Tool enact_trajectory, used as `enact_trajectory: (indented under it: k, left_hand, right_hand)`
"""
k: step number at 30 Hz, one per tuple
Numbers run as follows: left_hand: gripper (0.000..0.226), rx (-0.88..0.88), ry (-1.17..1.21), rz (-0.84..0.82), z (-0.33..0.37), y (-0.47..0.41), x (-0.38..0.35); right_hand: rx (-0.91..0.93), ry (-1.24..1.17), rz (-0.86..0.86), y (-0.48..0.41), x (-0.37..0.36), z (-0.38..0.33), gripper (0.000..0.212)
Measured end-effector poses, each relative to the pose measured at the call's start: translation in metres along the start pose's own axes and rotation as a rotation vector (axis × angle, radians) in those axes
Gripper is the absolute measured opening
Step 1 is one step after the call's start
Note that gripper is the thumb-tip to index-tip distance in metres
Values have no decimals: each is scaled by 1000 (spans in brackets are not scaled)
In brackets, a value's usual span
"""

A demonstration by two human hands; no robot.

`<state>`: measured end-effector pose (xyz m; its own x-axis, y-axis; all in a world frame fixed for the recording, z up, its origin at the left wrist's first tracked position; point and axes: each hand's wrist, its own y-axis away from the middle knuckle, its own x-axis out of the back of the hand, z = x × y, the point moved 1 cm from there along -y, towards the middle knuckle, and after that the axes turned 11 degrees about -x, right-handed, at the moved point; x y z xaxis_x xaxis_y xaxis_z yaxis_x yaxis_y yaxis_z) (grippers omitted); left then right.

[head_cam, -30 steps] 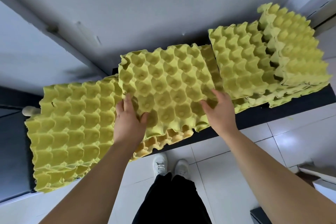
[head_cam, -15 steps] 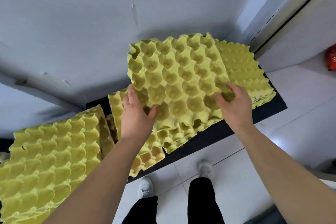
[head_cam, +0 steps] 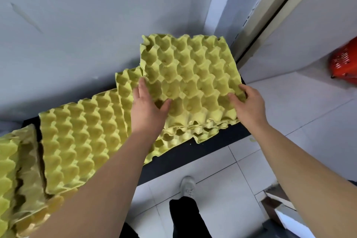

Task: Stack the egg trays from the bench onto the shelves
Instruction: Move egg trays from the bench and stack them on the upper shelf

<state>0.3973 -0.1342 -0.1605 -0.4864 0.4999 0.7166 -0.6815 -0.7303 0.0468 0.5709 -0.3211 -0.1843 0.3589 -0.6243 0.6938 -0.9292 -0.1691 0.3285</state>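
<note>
A yellow-green egg tray [head_cam: 190,75] is held over a small stack of like trays [head_cam: 193,133] at the right end of the black bench [head_cam: 202,150]. My left hand [head_cam: 148,106] grips its near left edge, thumb on top in a cup. My right hand [head_cam: 246,104] grips its near right corner, fingers curled over the rim. More egg trays [head_cam: 81,141] lie overlapping along the bench to the left, with a further pile [head_cam: 17,176] at the far left edge.
A grey wall [head_cam: 96,25] rises right behind the bench. A door frame [head_cam: 270,15] runs diagonally at the upper right. A red basket [head_cam: 345,62] sits on the white tiled floor [head_cam: 289,121] at the far right. My shoe [head_cam: 187,185] stands below the bench edge.
Both hands have carried the tray to the right along the bench, over the stack at its right end. The view has swung right, bringing the red basket in.
</note>
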Motion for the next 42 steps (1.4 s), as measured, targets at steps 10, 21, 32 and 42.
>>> enact_trajectory:
  k: [10,21,32,42]
  left_hand:
    - [90,146,19,50,10,-20,-61]
    - [84,304,168,13,-14,-7,-79]
    - [52,373,225,63,-26,-4,-85]
    - [52,463,559,66,-32,-8,-79]
  right_hand:
    - [-20,-20,-211,-77,-21,44,52]
    - [-72,-37,-385,-96,-38,76,82]
    - [-103,54,-365,-98,-34,83,86]
    - [-115,-172,-435,-103,-30,91,85]
